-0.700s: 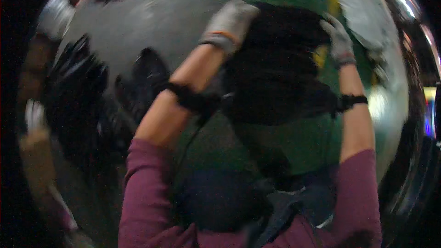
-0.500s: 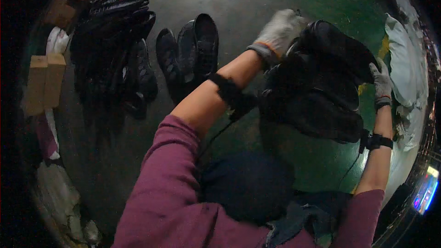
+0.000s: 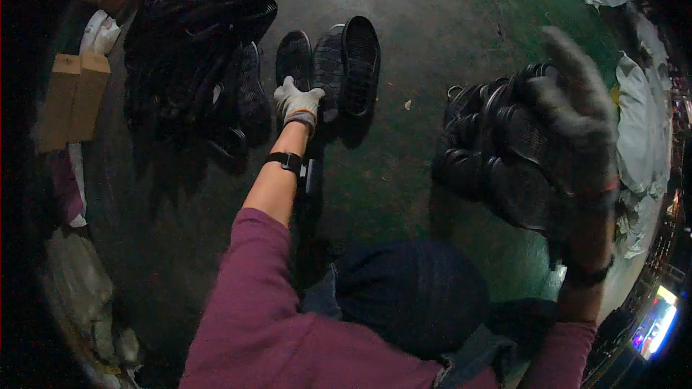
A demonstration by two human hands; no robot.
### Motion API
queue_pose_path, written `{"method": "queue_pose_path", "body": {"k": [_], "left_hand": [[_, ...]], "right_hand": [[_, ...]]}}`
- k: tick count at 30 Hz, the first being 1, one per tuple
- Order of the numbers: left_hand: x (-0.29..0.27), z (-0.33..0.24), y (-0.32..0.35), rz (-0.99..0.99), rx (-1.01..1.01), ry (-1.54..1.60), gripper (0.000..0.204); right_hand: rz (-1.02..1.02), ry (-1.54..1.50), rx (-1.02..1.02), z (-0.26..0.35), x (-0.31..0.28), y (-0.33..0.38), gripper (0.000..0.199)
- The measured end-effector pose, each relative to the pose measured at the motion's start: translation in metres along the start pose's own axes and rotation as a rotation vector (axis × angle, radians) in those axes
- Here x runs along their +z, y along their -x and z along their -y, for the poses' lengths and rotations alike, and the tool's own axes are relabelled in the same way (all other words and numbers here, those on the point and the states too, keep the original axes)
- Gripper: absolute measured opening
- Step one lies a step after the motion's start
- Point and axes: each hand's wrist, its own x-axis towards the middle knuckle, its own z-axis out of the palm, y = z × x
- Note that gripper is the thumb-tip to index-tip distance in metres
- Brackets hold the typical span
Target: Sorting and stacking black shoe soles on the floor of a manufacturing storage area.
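Note:
Three black shoe soles stand in a short row on the floor: a left sole (image 3: 293, 54), a middle sole (image 3: 328, 65) and a right sole (image 3: 360, 65), the last showing its hollow, rimmed side. My left hand (image 3: 297, 103), in a whitish knit glove, lies over the lower part of the left sole. Its fingers are apart, with the thumb reaching onto the middle sole. On the right, my gloved right hand (image 3: 577, 97) is blurred by motion above a bundle of black soles (image 3: 515, 148). Its fingers look stretched out, away from the thumb, with nothing visible in them.
A large stack of black soles (image 3: 194, 50) stands left of the short row. Cardboard boxes (image 3: 76, 101) stand at the far left, near a pale sack (image 3: 86, 292). White plastic bags (image 3: 634, 122) line the right side. A lit screen (image 3: 656, 320) glows at the lower right.
My left hand has left the right-hand bundle and crossed left to the short row of soles. My right hand has risen from the bundle's edge and is over it.

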Motion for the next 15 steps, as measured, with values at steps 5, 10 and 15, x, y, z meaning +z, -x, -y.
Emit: {"method": "queue_pose_path", "body": {"k": [5,10,15], "left_hand": [[-0.083,0.041,-0.118,0.295,-0.07,0.962,0.078],[-0.271,0.02,-0.292,0.96,-0.037,1.517,0.047],[-0.282,0.03,-0.362,0.114,0.798,0.223,0.043]], "right_hand": [[0.381,-0.115,0.041,-0.009,0.227,-0.05,0.051],[0.187,-0.739,0.523,0.091,0.436,-0.228,0.052],[0.49,-0.398,0.077,0.056,0.505,-0.237,0.035]]}}
